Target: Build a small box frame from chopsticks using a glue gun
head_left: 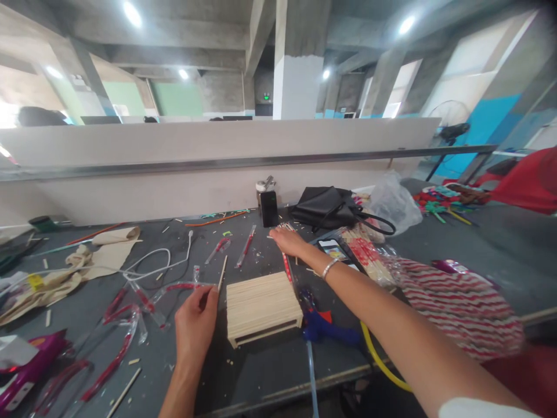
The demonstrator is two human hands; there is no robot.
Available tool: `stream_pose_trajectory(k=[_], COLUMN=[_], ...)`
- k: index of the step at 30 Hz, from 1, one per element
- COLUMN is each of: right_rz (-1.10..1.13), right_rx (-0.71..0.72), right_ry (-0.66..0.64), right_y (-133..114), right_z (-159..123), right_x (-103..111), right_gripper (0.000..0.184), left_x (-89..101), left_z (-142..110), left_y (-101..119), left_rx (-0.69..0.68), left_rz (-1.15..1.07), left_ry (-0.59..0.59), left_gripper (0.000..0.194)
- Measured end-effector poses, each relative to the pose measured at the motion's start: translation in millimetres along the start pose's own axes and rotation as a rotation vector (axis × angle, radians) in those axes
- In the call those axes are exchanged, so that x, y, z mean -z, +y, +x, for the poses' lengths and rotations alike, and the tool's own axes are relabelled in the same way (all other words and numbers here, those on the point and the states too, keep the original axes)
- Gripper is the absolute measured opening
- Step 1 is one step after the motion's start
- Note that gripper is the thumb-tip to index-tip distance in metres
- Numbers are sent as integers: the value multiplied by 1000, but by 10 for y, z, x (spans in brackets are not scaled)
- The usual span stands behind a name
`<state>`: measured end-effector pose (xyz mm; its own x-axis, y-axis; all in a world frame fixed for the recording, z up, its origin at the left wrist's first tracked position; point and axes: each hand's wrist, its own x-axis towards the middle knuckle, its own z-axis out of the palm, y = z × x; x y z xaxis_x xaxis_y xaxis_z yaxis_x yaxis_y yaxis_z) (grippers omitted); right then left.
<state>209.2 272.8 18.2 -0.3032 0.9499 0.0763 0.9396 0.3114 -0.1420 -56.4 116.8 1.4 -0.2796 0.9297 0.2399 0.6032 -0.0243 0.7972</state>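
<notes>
My left hand point(198, 319) is closed, thumb against fingers, around the lower end of a thin wooden stick point(223, 273) that points up and away. Just right of it, a small slatted stand of pale wooden sticks point(263, 302) rests on the dark table, with an open gap along its front. Beyond the stand, my right hand point(288, 241) reaches forward with bent fingers over a red-and-clear packet of sticks point(287, 268). What its fingertips pinch is hard to make out. Beside the stand's right front corner lies a blue glue gun point(328, 331).
Red-and-clear wrappers point(119, 348) and wood scraps litter the left side, near a white cable point(169, 252) and a purple box point(30, 371). A phone point(268, 209) stands upright at the back beside a black bag point(324, 206). Striped cloth point(456, 307) lies right.
</notes>
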Motion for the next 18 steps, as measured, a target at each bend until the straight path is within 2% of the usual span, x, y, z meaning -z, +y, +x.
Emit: stream_pose_trajectory(k=[3,6,12,18], right_rz=[143,291,530,533], right_rx=[-50,-137,-268,-328], right_ry=[165,224,81,-41], right_y=[-67,-29,191,222], right_z=[-17,-134,-596,-719], right_x=[122,233,227,240], right_gripper=[33,33,32,33], left_x=[16,11,-44,-88], left_z=[-13,-18,-17,-19], left_y=[49,92,115,134], left_rx=[10,46,60,59], left_rz=[-28,-66,-110,-121], left_ry=[53,84,82,99], left_gripper=[32,34,34,33])
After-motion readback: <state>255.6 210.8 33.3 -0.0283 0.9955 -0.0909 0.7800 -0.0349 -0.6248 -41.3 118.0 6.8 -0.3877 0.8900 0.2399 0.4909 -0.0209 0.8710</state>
